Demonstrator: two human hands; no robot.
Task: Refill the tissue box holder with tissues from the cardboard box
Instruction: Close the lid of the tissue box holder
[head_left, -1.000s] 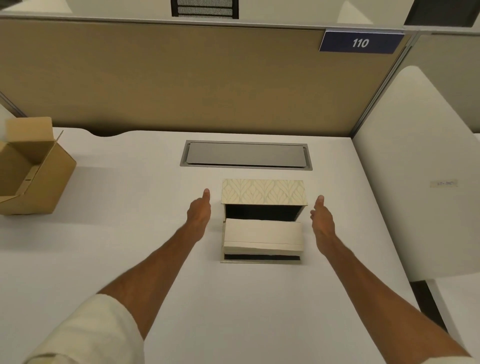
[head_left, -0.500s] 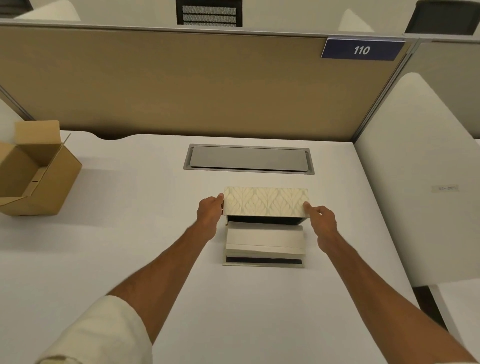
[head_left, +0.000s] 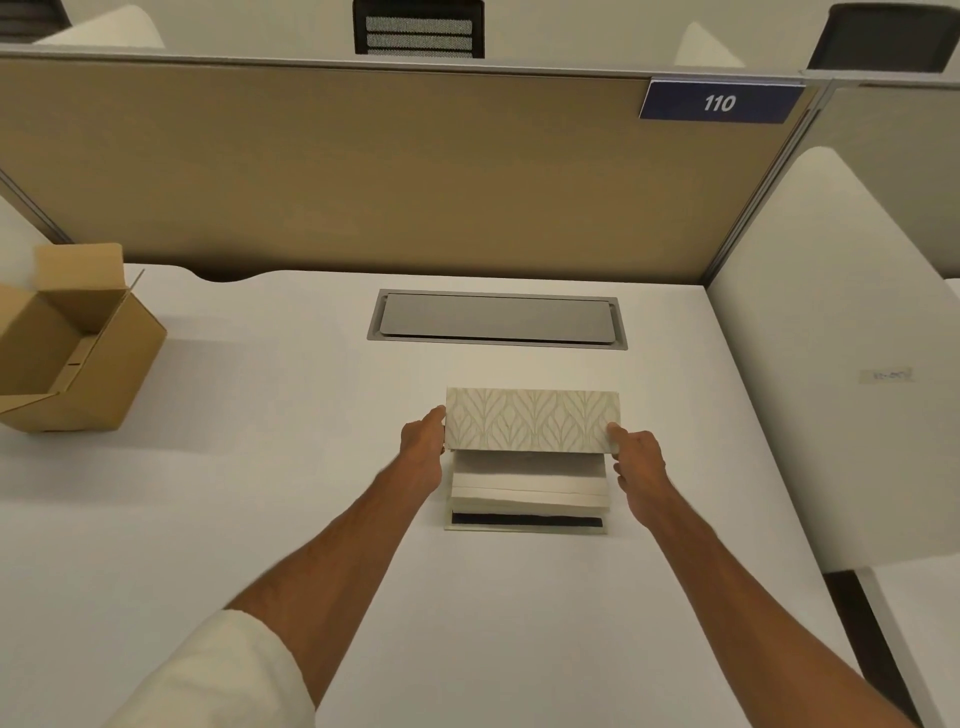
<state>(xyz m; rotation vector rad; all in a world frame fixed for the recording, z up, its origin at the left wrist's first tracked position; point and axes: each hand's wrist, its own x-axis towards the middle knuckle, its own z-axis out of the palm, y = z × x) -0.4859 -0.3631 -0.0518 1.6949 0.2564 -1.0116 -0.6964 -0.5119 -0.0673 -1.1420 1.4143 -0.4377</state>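
The tissue box holder (head_left: 530, 457) lies mid-desk, its long axis running left to right, its leaf-patterned lid (head_left: 532, 419) tilted up at the far side and opening toward the near edge. A stack of white tissues (head_left: 529, 486) sits on the base (a dark strip shows beneath it). The left hand (head_left: 423, 449) pinches the lid's left end, the right hand (head_left: 636, 462) its right end. Far left, the open cardboard box (head_left: 78, 343) is cut off by the frame, its inside partly hidden. A blue plate (head_left: 719, 102) on the partition (head_left: 337, 171) reads "110"; the small label (head_left: 885, 375) at right is illegible.

Head-worn view, forward-down over desk (head_left: 260, 519)
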